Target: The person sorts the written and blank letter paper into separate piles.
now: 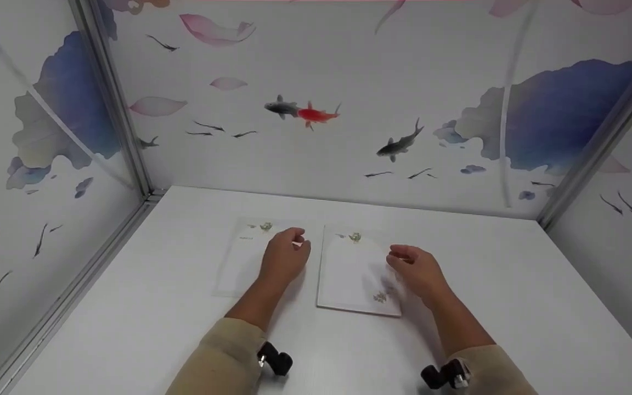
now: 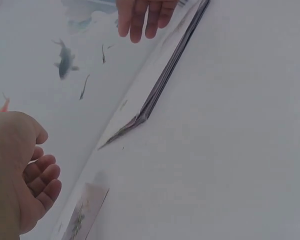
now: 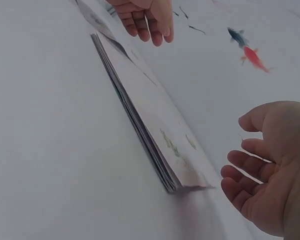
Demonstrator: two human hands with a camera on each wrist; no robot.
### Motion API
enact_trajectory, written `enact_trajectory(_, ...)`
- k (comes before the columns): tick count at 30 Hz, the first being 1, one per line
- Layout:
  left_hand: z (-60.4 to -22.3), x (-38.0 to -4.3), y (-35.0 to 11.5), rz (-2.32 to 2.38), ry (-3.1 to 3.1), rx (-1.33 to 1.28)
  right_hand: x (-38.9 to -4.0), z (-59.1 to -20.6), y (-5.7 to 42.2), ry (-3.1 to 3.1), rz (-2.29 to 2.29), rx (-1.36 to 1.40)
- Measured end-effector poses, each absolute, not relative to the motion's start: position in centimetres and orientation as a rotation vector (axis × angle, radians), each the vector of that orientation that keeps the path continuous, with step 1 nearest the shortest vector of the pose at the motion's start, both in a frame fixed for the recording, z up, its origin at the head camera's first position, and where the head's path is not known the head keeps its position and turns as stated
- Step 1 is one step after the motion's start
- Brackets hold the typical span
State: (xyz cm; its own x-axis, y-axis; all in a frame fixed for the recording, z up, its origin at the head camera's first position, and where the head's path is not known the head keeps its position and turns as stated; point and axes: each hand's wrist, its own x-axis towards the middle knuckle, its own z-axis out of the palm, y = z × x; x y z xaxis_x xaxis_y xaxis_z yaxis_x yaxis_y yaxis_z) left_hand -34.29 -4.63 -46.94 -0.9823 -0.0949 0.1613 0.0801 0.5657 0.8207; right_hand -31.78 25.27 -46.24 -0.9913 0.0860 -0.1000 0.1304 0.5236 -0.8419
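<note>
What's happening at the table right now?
A person has both bare hands over the white table, where a stack of printed paper lies with a printed sheet to its left. The left hand is over the right part of the sheet, and the right hand is by the stack's right side. Both have loosely curled fingers and seem to hold nothing; the stack and sheet lie on the table.

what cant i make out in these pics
Head view: the print on the left sheet, too small to read.
Head view: part of that sheet, hidden by the left hand.
Left wrist view: its end, cut off by the bottom edge.
Right wrist view: the paper stack's sheet count, edges blurred.
</note>
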Motion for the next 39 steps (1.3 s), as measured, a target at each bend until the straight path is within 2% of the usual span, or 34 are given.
enact_trajectory(6, -46.7, -34.3, -2.2, -1.48, -2.632, -0.078, -31.2, -46.2, 27.5, 2.752, -1.399, 0.12)
enact_trajectory(11, -46.9, -34.0, -2.0, -1.458, -2.706, -0.237, -31.1, -45.9, 28.0, 2.743, -1.393, 0.054)
enact_trajectory(22, -47.7, -32.7, -3.4, -0.853, -3.124, -0.779, -30.4, -47.0, 27.4, 2.719, -0.938, -0.25)
enact_trajectory(30, -48.1, -32.8, -3.1, -0.542, -3.202, -0.811, -30.1, -47.1, 27.4, 2.72, -0.787, -0.343)
enact_trajectory(39, -48.4, -32.7, -2.7, -0.519, -3.192, -0.809, -30.1, -47.5, 27.6, 2.739, -0.762, -0.331)
